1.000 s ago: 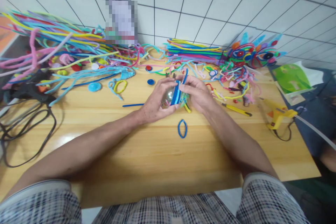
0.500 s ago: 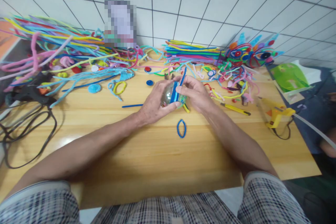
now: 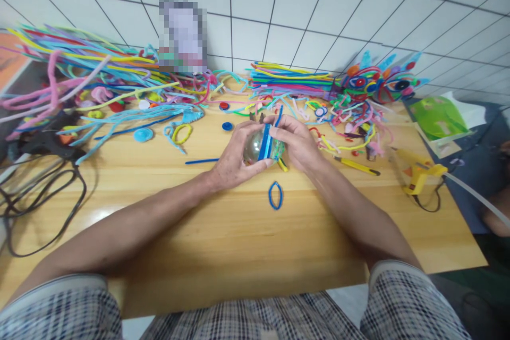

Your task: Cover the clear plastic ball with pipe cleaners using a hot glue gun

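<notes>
A clear round object [image 3: 253, 147] with blue bands around its middle is held above the table between both hands. My left hand [image 3: 233, 162] wraps its left side, thumb along the lower edge. My right hand [image 3: 297, 141] pinches a dark blue pipe cleaner [image 3: 279, 116] at the right of the bands; its free end points up. Green and yellow pieces show at the object's lower right. A blue pipe-cleaner loop [image 3: 275, 195] lies on the table just below, and a straight blue piece [image 3: 201, 160] lies left of my left hand.
Pipe cleaners in many colours [image 3: 295, 79] lie along the wall. A yellow glue gun [image 3: 422, 176] and yellow cutter [image 3: 358, 166] are at the right. Black cables [image 3: 82, 191] lie at the left. A decorated colourful mask [image 3: 382, 82] leans at the back right. Another person's arm [image 3: 498, 218] shows at the right edge.
The round object has turned slightly in my hands, showing more of the blue bands. My right thumb has shifted up a little from the bands. The table items have not moved.
</notes>
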`<move>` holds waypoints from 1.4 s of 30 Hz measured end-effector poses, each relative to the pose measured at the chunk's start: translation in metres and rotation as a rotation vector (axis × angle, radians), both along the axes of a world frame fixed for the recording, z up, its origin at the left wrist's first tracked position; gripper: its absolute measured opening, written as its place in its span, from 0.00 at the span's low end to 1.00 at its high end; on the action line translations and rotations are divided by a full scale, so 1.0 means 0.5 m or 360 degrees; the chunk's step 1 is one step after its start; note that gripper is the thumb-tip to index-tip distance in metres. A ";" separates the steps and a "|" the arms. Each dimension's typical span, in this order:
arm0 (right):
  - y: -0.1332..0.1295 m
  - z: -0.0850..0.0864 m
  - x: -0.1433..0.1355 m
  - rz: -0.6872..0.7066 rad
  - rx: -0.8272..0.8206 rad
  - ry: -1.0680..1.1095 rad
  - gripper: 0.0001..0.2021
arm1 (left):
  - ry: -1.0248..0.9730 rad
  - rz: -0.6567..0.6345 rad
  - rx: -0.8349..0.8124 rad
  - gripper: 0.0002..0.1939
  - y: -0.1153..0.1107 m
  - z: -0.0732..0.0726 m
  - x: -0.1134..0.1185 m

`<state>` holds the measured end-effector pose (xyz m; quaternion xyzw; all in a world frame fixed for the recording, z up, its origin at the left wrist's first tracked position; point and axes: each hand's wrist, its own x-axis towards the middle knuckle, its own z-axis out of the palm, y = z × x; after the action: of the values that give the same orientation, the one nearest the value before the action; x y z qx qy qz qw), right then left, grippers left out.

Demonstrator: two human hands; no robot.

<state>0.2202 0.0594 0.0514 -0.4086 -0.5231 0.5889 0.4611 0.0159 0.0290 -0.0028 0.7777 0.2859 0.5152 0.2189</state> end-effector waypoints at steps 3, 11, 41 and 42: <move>-0.003 0.000 -0.001 0.0005 0.0004 -0.0006 0.21 | 0.0034 -0.0014 0.0013 0.41 0.002 -0.005 -0.002; -0.008 0.005 0.000 0.0038 0.0066 -0.0073 0.20 | 0.0091 0.0075 -0.0180 0.39 -0.006 0.004 -0.005; -0.041 0.005 0.007 0.0004 0.0235 -0.0232 0.24 | -0.0036 -0.0063 -0.0329 0.40 0.006 -0.010 0.012; -0.044 0.005 0.006 0.0010 0.0255 -0.0243 0.24 | -0.0031 -0.0048 -0.0346 0.39 0.005 -0.008 0.013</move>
<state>0.2232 0.0377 0.0539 -0.4123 -0.6034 0.5139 0.4492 0.0223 0.0315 -0.0068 0.7486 0.3262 0.4853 0.3125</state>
